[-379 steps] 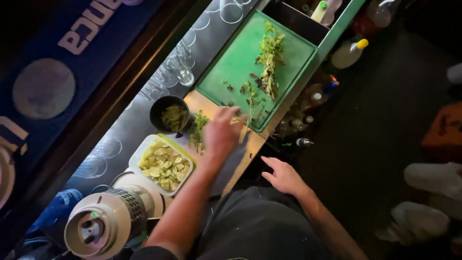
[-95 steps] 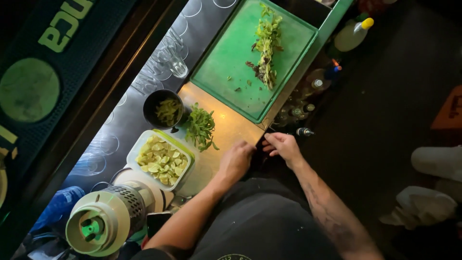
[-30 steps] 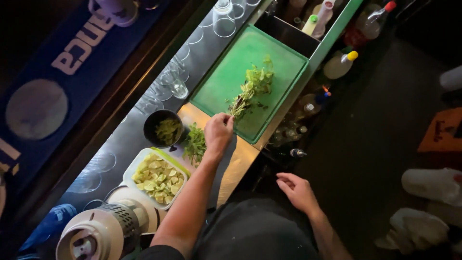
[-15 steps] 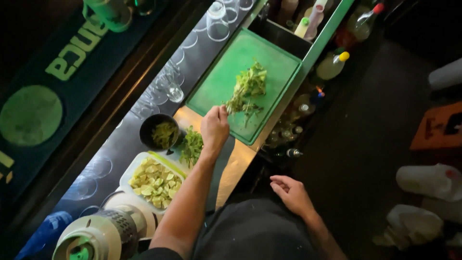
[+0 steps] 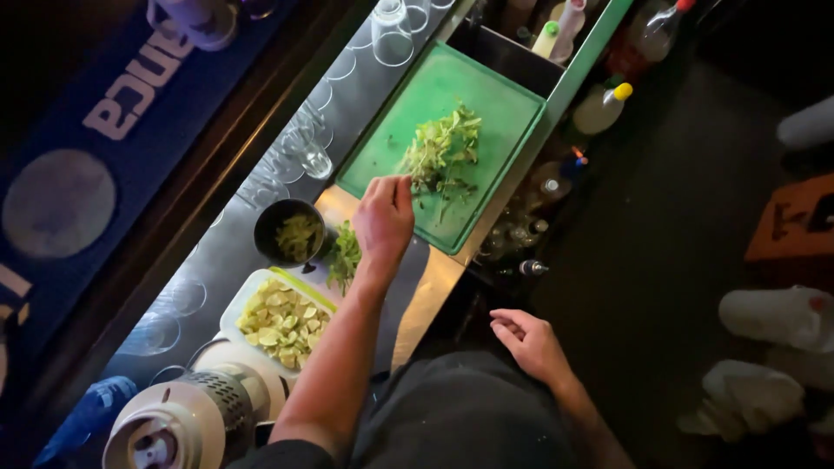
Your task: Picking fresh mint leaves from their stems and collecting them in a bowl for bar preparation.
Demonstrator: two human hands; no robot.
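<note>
My left hand reaches over the steel counter to the near edge of a green cutting board. Its fingers are curled on the stem end of a leafy green herb bunch that lies on the board. A smaller pile of herbs lies on the counter just left of my wrist. My right hand hovers low near my body, off the counter, fingers apart and holding nothing.
A black cup with chopped greens and a white tray of lime slices sit left of my arm. A white blender stands at the bottom left. Upturned glasses line the counter; squeeze bottles stand beyond the board.
Three seconds ago both hands were at the counter's near edge. My left hand has since reached to the board and taken the herb bunch; my right hand has drifted slightly.
</note>
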